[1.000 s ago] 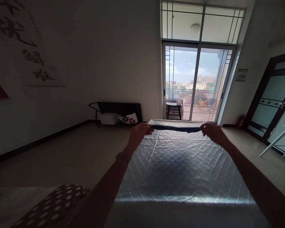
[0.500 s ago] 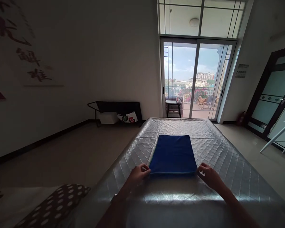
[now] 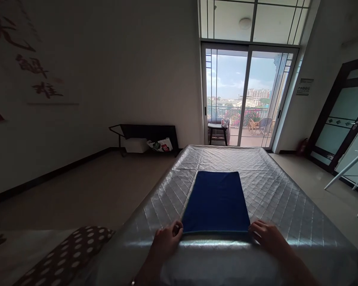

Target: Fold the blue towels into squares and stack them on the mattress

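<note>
A dark blue cloth point(image 3: 217, 202) with a thin lighter edging lies as a flat rectangle on the silver quilted cover point(image 3: 280, 194). At its near left corner, my left hand point(image 3: 168, 235) has its fingers curled and pinched on the edge. My right hand point(image 3: 265, 233) pinches the near right corner in the same way. The near edge runs straight between both hands, low over the cover or resting on it; I cannot tell which.
Brown polka-dot fabric point(image 3: 68, 254) lies at lower left. Against the wall stands a dark bench point(image 3: 146, 131) with a white box point(image 3: 135, 145) and a printed bag point(image 3: 160, 145) beneath. White furniture legs point(image 3: 344, 171) are at right, before a sliding glass door point(image 3: 226, 91) farther back.
Both hands have come closer to me and lower, bringing the near edge of the blue cloth with them. The cloth now looks longer and flatter, and the view has tilted slightly.
</note>
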